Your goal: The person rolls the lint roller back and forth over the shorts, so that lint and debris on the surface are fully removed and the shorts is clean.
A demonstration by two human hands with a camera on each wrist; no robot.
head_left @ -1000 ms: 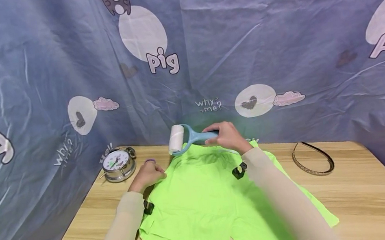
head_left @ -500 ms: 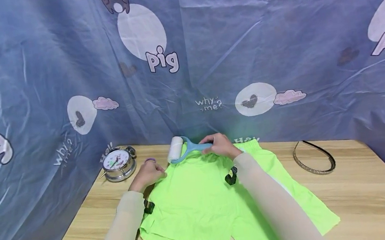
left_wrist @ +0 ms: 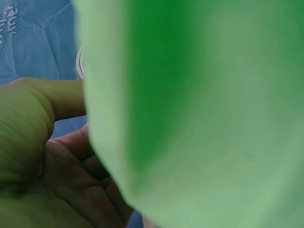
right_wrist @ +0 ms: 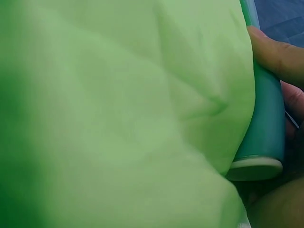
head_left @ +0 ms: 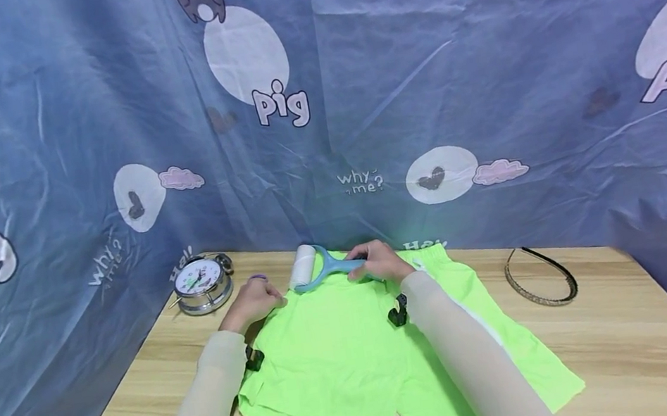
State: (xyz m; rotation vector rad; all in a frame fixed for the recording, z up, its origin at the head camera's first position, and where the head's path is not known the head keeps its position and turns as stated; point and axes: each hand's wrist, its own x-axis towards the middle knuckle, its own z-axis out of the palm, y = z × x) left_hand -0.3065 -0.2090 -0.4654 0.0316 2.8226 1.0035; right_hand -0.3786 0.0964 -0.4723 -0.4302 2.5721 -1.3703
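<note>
Neon-green shorts (head_left: 340, 349) lie spread on the wooden table in the head view. My right hand (head_left: 379, 262) grips the blue handle of a lint roller (head_left: 331, 265), whose white roll (head_left: 303, 266) lies at the upper left of the shorts, by the waistband. In the right wrist view, fingers (right_wrist: 280, 57) wrap the handle (right_wrist: 266, 114), partly behind green cloth. My left hand (head_left: 257, 300) pinches the left edge of the shorts near the waist. Green cloth (left_wrist: 199, 114) fills most of the left wrist view and hides the fingertips.
A silver alarm clock (head_left: 202, 285) stands left of my left hand. Just beyond that hand shows a small purple curved thing (head_left: 258, 277), mostly hidden. A headband (head_left: 542, 278) lies right of the shorts. Blue printed cloth (head_left: 355, 91) hangs behind the table.
My right hand has brought the lint roller down and a little toward me, from above the waistband onto the upper left of the shorts. The left hand has stayed in place.
</note>
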